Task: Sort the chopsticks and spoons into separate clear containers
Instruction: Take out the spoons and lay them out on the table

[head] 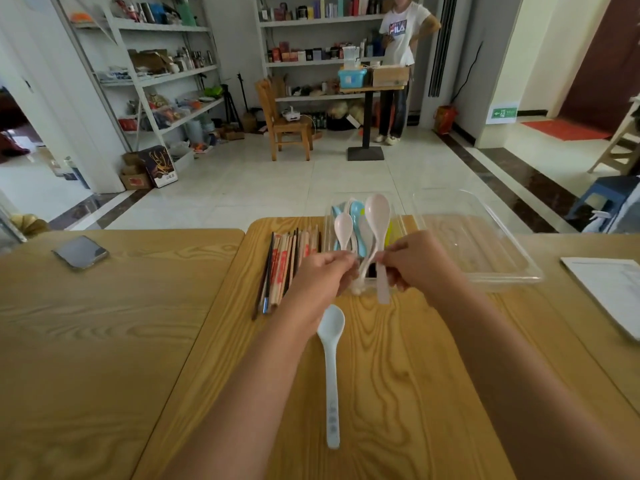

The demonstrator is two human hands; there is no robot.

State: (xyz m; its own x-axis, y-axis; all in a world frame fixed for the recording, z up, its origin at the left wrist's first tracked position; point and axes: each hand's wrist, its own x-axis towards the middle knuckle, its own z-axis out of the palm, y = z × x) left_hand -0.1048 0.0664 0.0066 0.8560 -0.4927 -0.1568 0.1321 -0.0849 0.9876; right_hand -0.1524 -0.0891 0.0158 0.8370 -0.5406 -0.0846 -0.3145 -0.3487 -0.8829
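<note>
My right hand (414, 263) pinches the handle of a pale pink spoon (378, 216) held upright over a narrow clear container (398, 225) that holds several pink, blue and yellow spoons. My left hand (320, 275) pinches the handle of a smaller pink spoon (343, 227) beside it. A light blue spoon (331, 368) lies on the wooden table (104, 341) between my forearms. Several chopsticks (282, 268), wooden and dark, lie in a bundle left of my left hand. A large clear tray (485, 244) sits to the right with nothing visible in it.
A phone (80, 251) lies at the table's left. White papers (609, 289) lie at the right edge. Beyond the table are a tiled floor, a wooden chair (284, 119), shelves, a small stand table and a standing person (401, 64).
</note>
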